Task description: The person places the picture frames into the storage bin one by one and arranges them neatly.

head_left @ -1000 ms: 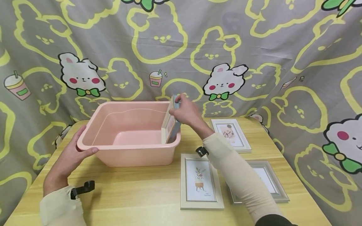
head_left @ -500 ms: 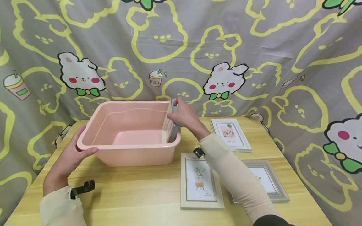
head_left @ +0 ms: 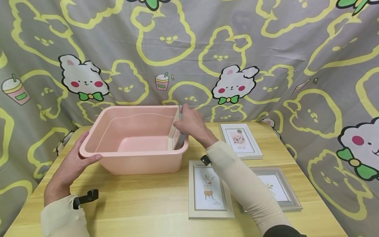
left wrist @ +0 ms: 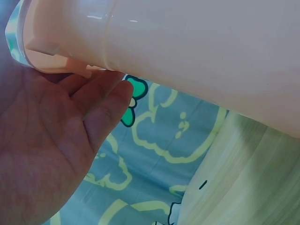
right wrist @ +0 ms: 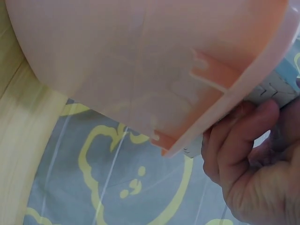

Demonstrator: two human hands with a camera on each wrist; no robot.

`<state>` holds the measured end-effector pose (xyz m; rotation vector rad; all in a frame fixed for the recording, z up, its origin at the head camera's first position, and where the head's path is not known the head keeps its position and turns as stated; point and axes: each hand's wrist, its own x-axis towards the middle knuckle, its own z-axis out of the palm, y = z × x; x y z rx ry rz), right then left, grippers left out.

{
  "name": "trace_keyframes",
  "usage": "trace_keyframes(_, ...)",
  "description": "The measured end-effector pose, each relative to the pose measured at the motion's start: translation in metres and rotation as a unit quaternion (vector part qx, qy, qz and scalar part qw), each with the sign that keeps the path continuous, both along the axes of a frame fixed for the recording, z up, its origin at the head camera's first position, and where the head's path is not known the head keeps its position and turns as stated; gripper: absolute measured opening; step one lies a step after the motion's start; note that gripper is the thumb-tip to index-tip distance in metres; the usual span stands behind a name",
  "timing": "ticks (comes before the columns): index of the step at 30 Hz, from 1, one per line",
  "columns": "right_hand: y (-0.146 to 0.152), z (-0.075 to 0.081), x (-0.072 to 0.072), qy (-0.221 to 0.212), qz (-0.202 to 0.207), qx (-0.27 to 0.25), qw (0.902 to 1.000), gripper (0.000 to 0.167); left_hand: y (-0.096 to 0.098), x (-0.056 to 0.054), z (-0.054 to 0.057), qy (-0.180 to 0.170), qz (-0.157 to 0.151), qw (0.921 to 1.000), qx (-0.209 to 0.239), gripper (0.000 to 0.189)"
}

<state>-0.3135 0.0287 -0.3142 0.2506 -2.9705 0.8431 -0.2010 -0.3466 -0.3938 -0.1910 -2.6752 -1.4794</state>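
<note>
One rectangular frame [head_left: 174, 134], pinched by right fingers [right wrist: 238, 143]; smooth pink tub [head_left: 142, 163], gripped by curled left fingers [left wrist: 108, 110].

1. A curtained-off tabletop corner with a homely look; what sort of room lies beyond the cloth is hard to tell, since the curtain fills the background.
2. The grey curtain [head_left: 204, 19], printed with yellow animal outlines, white rabbits in green bows and pink drink cups, hangs in folds at the far, left and right sides.
3. A wood-grain table [head_left: 142, 204] spans the near part, its far edge close to the cloth.
4. Household goods stand there: a pink plastic basin [head_left: 142, 164] left, decorative picture frames [head_left: 211, 189] right.
</note>
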Motion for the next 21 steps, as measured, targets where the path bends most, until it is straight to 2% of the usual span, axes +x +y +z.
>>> trace_keyframes(13, -0.0019, 0.0, 0.0016, 0.016, 0.009, 0.014, 0.9997, 0.049, 0.0004, 0.0004, 0.0, 0.004, 0.0, 1.0, 0.005, 0.092)
trace_keyframes(21, -0.0003, 0.0028, 0.0057, 0.026, 0.013, 0.057, 0.9979, 0.044, 0.0003, 0.0, 0.0001, 0.003, 0.0, 1.0, 0.002, 0.092)
